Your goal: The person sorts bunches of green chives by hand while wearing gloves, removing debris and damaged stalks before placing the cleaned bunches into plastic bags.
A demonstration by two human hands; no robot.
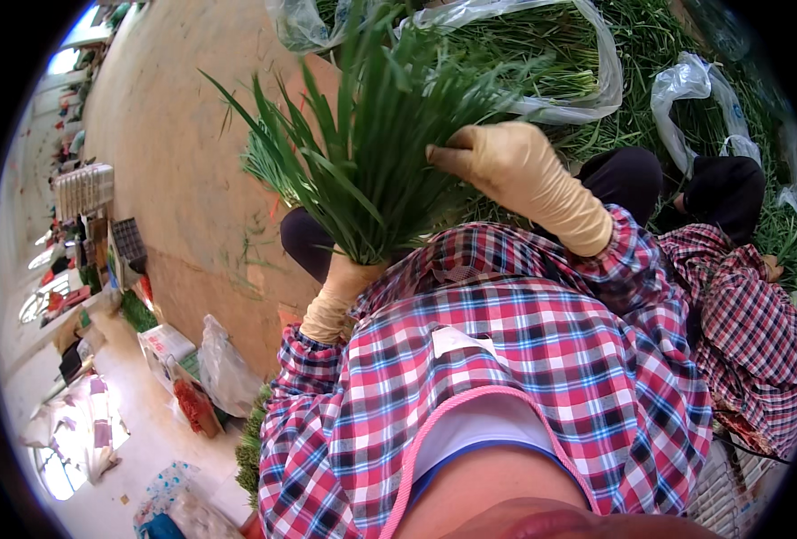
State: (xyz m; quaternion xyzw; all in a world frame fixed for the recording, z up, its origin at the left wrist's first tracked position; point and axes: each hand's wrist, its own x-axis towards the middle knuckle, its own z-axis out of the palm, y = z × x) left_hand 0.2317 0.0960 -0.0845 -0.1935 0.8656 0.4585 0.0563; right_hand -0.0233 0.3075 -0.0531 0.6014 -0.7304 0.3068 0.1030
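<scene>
The left hand (353, 272) wraps the base of the green leaf bunch (367, 171), beyond the checked shirt (524, 359); the right hand (495, 160) curls at its side, grip unclear. Leaf-sorting seems underway; the next move calls for steady left support.

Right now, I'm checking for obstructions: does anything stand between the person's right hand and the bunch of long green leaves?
Nothing visible does. The gloved right hand is at the right side of the leaf bunch, though actual contact is unclear. The left hand grips it lower down, out of the way.
</scene>
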